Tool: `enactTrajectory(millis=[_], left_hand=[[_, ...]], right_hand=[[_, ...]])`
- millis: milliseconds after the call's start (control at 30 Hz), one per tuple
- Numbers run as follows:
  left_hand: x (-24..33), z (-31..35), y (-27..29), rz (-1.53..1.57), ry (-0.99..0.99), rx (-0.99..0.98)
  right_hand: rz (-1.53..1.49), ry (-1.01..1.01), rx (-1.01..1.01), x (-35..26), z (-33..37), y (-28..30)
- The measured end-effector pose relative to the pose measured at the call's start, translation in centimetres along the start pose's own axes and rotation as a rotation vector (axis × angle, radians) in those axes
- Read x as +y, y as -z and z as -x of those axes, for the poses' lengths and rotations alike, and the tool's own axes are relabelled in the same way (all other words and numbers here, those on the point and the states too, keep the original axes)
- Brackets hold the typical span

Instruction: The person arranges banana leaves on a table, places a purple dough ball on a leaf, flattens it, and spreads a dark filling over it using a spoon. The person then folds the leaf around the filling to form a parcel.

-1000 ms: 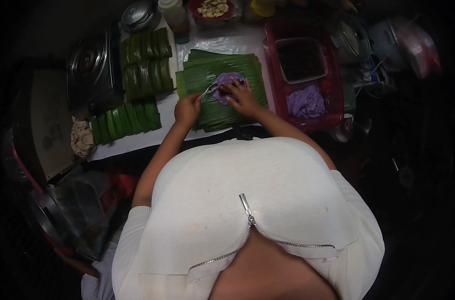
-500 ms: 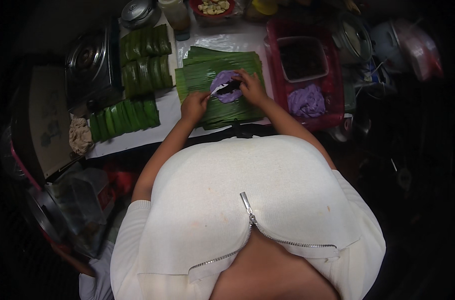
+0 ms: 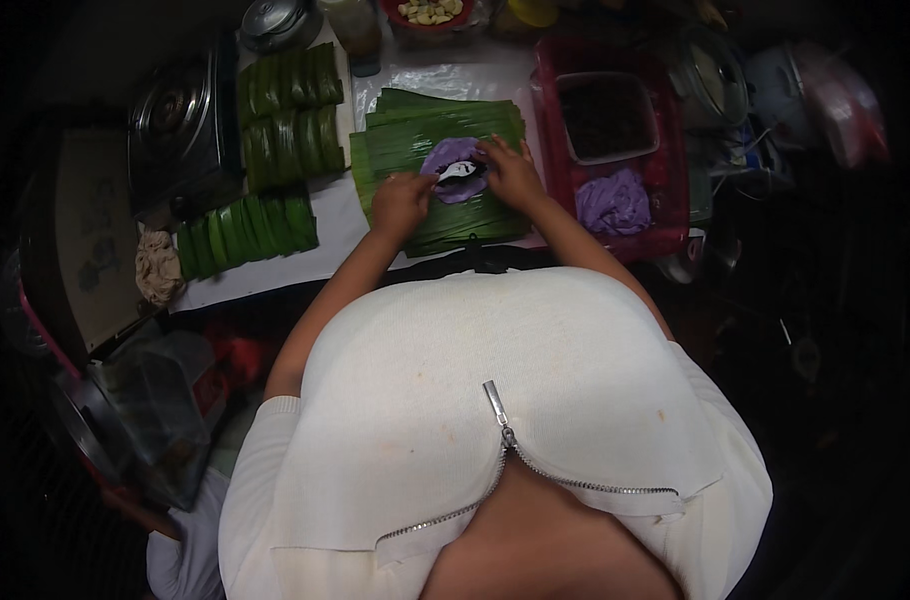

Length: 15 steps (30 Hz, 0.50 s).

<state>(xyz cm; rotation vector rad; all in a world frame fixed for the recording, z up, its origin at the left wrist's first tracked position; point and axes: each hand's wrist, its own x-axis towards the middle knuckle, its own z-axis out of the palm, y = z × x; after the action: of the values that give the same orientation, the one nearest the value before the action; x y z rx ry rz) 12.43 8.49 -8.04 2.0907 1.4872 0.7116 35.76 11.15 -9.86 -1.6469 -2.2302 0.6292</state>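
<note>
A flat round of purple dough (image 3: 457,192) lies on a stack of green banana leaves (image 3: 395,150), with dark filling in its middle. Above that filling is a small white spoon (image 3: 460,170), its bowl tilted over the dark mass. My left hand (image 3: 403,203) comes in from the left, fingers closed at the spoon's handle end. At the dough's right edge is my right hand (image 3: 515,178), its fingers apart and touching the rim. Whether its fingertips press on the filling is too small to tell.
Wrapped green leaf parcels (image 3: 293,145) lie in rows at the left, beside a stove (image 3: 170,110). A red tray (image 3: 675,190) on the right holds a clear tub of dark filling (image 3: 610,120) and a lump of purple dough (image 3: 613,203). Another person's sleeve (image 3: 190,540) shows lower left.
The white spoon has moved right, from the dough's left edge to over the filling, with my left hand following. My right hand has shifted slightly right, its fingers spreading.
</note>
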Motion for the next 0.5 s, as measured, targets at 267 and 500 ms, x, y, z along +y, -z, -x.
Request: enactTrajectory(millis=[267, 500], left_hand=[[1.0, 0.2, 0.6, -0.092, 0.044, 0.001], [0.4, -0.3, -0.5, -0.143, 0.033, -0.070]], right_hand=[[-0.032, -0.028, -0.022, 0.4, 0.1, 0.0], [0.001, -0.062, -0.084, 0.3, 0.0, 0.0]])
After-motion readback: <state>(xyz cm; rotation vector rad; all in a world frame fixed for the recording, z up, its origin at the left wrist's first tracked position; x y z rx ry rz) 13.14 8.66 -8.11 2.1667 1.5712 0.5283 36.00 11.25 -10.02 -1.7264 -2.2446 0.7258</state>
